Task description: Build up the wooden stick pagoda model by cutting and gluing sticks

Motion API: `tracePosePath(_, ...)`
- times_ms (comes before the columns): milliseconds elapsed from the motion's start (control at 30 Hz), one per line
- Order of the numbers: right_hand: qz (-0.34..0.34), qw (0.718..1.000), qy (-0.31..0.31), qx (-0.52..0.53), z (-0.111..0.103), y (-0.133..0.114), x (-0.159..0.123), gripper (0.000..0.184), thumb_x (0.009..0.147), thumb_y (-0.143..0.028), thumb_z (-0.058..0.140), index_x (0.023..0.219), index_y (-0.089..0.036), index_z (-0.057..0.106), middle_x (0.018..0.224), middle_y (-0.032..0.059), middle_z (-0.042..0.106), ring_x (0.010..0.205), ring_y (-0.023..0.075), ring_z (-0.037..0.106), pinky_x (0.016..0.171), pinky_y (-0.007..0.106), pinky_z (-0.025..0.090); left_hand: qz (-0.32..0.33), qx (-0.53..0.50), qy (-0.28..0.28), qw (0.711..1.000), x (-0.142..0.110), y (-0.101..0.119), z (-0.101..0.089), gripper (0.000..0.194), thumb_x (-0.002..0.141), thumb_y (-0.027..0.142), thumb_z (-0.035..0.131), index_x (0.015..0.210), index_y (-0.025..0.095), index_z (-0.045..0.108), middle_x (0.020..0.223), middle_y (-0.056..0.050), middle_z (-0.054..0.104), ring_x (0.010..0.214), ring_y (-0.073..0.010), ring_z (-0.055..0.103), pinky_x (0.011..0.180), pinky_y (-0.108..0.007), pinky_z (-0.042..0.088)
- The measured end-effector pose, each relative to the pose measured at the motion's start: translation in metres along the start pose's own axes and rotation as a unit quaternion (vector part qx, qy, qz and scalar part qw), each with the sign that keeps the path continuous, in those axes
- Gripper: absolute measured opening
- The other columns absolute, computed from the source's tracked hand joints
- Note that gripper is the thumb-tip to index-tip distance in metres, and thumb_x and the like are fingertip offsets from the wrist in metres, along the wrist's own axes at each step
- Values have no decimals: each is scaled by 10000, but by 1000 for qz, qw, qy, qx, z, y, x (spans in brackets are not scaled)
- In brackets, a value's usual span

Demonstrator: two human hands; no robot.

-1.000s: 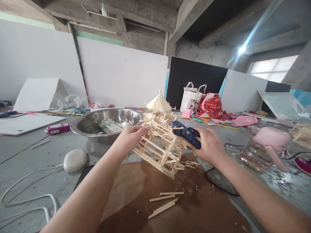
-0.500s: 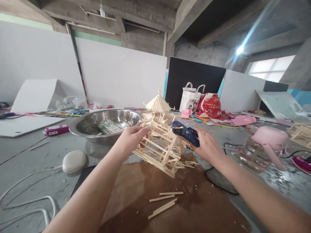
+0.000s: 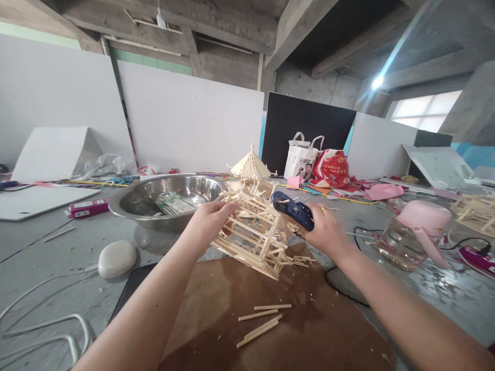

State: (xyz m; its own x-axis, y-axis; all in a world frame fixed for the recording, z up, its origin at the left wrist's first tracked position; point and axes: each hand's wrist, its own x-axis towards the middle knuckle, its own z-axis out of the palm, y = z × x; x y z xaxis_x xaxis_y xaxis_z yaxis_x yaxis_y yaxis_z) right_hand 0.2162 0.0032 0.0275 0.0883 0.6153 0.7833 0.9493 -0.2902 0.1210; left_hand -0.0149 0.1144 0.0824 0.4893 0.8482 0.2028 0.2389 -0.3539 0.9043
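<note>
A wooden stick model point(image 3: 257, 234), built as an open frame of pale sticks, is tilted above a brown board point(image 3: 309, 319). My left hand point(image 3: 212, 219) is closed on the model's left side, thumb on top. My right hand point(image 3: 325, 226) is wrapped round a dark blue hand tool that looks like clippers point(image 3: 293, 210). The tool's head is against or just in front of the model's upper right side; I cannot tell whether its jaws touch a stick. Several loose sticks point(image 3: 259, 327) lie on the board below, and more short sticks point(image 3: 303, 261) lie beside the model's right end.
Left of the model stands a steel basin point(image 3: 166, 221) with small packets inside. A pointed stick roof point(image 3: 251, 165) rises behind. At right are a pink-lidded jug point(image 3: 413, 234) and black cable; at left, a white rounded device point(image 3: 117, 258) with its cord and a magenta box point(image 3: 88, 207).
The view has shifted slightly, and the clippers have turned a little in my right hand. Both hands keep their holds, and the loose sticks lie as before.
</note>
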Motion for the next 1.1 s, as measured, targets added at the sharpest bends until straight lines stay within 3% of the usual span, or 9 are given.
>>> tracePosePath(233, 14, 1000, -13, -6, 0, 3, 3, 426, 699, -470, 483, 970, -142, 494, 870, 106, 575, 741, 228, 544, 586, 303, 385, -2, -9, 8, 1000, -2, 3, 2, 332, 658, 481, 497, 546, 170, 521, 514, 14, 474, 419, -96, 458, 427, -219, 361)
tracePosePath(1100, 34, 999, -35, -8, 7, 0, 4, 301, 699, -404, 472, 850, -147, 517, 765, 98, 579, 704, 224, 548, 556, 293, 376, -14, 8, 21, 1000, -2, 4, 3, 363, 657, 508, 493, 548, 164, 528, 478, 22, 456, 410, -94, 450, 412, -209, 317)
